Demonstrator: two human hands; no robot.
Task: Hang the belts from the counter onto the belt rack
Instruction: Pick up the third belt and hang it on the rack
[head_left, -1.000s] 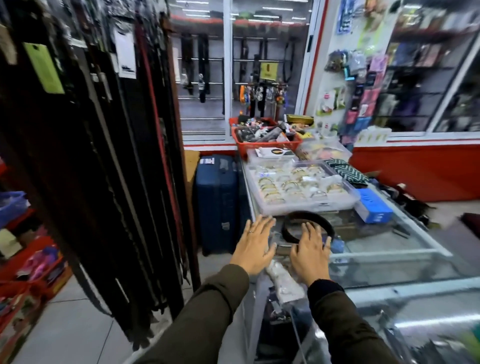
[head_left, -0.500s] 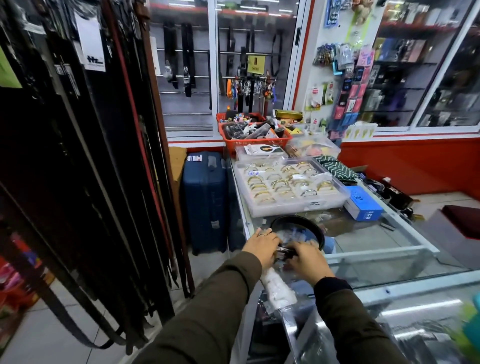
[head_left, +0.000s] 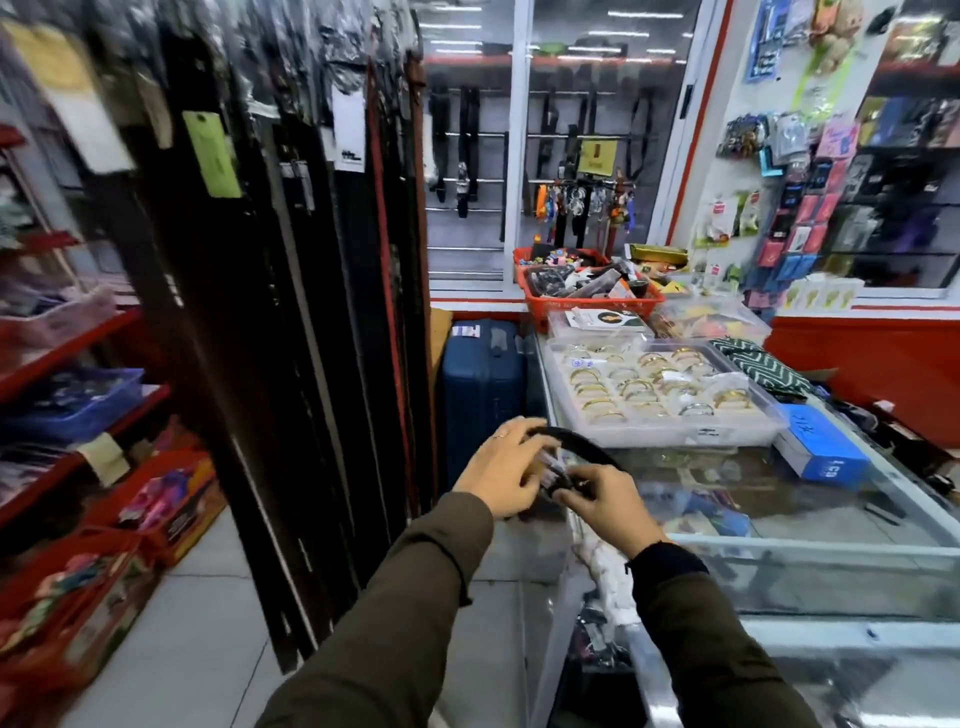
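Observation:
A coiled black belt (head_left: 587, 441) in clear wrapping is lifted at the left end of the glass counter (head_left: 810, 519). My left hand (head_left: 506, 475) grips its left side with fingers curled over the coil. My right hand (head_left: 608, 506) pinches the buckle end near the middle. The belt rack (head_left: 291, 312) stands to the left, crowded with several long dark belts hanging down to the floor, some with paper tags.
A clear tray of bangles (head_left: 660, 389) sits just behind the belt, with a blue box (head_left: 821, 457) to its right and a red basket (head_left: 587, 291) farther back. A blue suitcase (head_left: 483, 395) stands between rack and counter. Red shelves (head_left: 78, 415) line the left.
Both hands went from lying flat by the belt to gripping it, and the belt has come up and leftward off the counter. The view has swung toward the rack.

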